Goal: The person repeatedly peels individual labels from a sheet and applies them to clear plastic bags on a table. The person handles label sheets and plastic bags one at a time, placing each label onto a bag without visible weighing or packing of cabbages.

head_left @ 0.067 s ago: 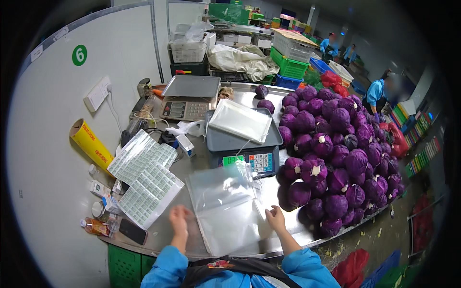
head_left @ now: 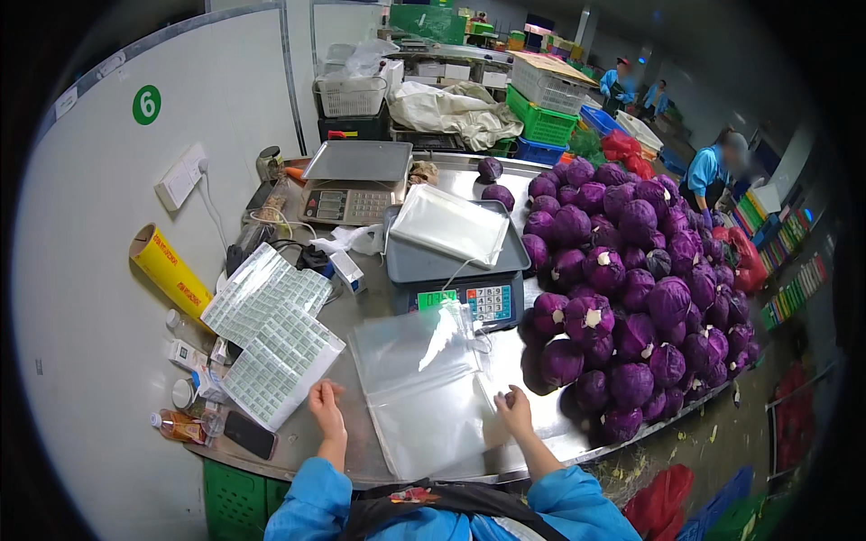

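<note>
My left hand is over the steel table, left of a stack of clear plastic bags, fingers loosely curled and apart, holding nothing. My right hand is at the right edge of that stack, fingers slightly bent and apart; whether it touches the plastic is unclear. Behind the bags stands a digital scale with another flat bundle of bags on its pan. Sheets of printed labels lie left of my left hand. A big heap of purple cabbages covers the right of the table.
A second scale, a yellow roll, a bottle and a phone sit along the left. Behind are stacked crates and white sacking. A co-worker in blue stands beyond the cabbages; red bags lie lower right.
My left hand has shifted a little to the left, away from the bags. My right hand has moved very slightly left.
</note>
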Demonstrator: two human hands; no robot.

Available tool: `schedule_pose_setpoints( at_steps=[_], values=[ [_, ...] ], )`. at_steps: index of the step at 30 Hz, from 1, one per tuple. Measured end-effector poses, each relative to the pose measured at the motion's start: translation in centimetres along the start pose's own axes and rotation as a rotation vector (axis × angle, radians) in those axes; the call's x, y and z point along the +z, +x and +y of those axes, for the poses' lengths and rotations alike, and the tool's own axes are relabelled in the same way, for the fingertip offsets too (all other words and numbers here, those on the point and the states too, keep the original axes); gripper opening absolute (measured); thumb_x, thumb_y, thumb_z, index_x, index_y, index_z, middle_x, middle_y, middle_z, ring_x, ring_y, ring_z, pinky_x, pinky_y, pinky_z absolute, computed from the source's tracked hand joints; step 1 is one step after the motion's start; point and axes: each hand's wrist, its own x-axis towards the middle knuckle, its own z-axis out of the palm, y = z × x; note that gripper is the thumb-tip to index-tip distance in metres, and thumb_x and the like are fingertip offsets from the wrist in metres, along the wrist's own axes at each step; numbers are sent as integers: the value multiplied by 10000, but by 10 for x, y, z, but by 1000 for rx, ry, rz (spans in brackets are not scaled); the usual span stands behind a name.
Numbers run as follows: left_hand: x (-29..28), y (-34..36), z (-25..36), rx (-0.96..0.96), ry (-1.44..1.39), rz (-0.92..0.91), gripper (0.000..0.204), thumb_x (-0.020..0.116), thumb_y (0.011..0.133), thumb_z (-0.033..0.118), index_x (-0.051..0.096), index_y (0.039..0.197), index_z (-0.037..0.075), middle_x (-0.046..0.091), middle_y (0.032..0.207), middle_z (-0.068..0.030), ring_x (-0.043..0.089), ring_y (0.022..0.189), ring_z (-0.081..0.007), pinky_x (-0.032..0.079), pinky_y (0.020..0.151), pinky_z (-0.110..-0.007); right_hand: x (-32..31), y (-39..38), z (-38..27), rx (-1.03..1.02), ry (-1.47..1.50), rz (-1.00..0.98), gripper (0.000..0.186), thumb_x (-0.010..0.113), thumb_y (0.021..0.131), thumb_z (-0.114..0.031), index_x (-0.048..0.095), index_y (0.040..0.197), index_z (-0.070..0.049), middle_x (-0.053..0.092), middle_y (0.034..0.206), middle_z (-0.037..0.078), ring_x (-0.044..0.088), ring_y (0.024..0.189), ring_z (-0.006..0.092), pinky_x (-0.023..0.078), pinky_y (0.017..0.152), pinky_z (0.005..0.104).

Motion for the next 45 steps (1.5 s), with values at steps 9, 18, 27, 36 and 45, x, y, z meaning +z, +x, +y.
schedule_pose_setpoints(
  at_steps=[9,18,27,36,45],
  values=[
    [28,-37,-49,126,541,-302,642,623,720,112,299,1265,11,410,1189,-186,431,1066,-291,364,896,-388,30,-81,-24,-147,-220,-36,710,669,668,-248,332,1229,28,368,1221,221,323,1130,371,259,961,442],
    [-112,6,19,281,823,816,697,671,664,81,310,1258,37,368,1194,-211,377,1085,-380,321,901,-452,-124,-93,-251,-824,941,-994,382,511,825,-114,422,1193,-59,423,1197,229,396,1094,382,314,914,441],
    [-114,21,18,327,240,340,672,527,732,-59,212,1318,37,561,1022,-177,536,929,-251,412,798,-335,-139,-104,-302,-979,1149,-1039,161,429,881,-87,495,745,-34,535,923,156,471,959,313,352,857,425],
    [-1,-59,205,415,-286,-262,511,404,817,4,257,1306,26,346,1295,-155,392,1148,-228,278,981,-341,2,-5,-166,-307,669,-349,466,597,810,-251,414,1179,-32,482,1137,131,445,1067,226,346,905,340],
    [12,-51,209,233,-467,-494,595,599,804,267,314,1274,39,423,1218,-159,441,1102,-242,354,927,-348,-109,-34,-207,-325,1062,-332,719,644,712,24,235,1301,-39,563,977,118,563,854,151,456,726,252]
  ],
)
